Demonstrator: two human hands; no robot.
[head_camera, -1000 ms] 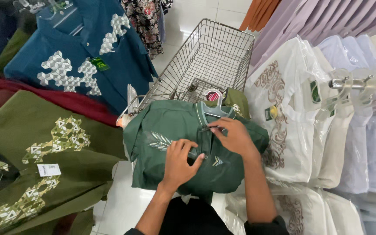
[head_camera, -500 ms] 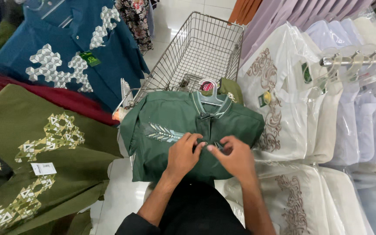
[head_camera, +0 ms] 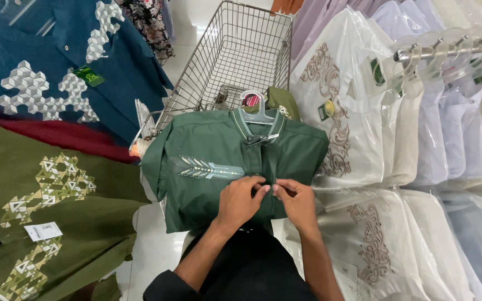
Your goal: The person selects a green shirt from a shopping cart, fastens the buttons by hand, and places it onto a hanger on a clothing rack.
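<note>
A dark green shirt (head_camera: 207, 147) with a pale leaf-like embroidery on its chest lies spread over the near end of a wire shopping cart (head_camera: 235, 50), on a pale hanger (head_camera: 256, 114). My left hand (head_camera: 241, 199) and my right hand (head_camera: 295, 202) meet at the shirt's front placket, low on the chest. The fingertips of both hands pinch the placket fabric, almost touching each other. My forearms hide the shirt's lower hem.
Olive (head_camera: 40, 195), maroon and teal (head_camera: 40, 67) shirts with geometric embroidery hang on the left. White and lilac shirts in clear plastic (head_camera: 364, 111) hang from a rail (head_camera: 453, 50) on the right. Pale tiled floor shows beside the cart.
My right hand has come down from the collar area to the lower placket, meeting my left hand. The shirt now lies flatter and more square to me.
</note>
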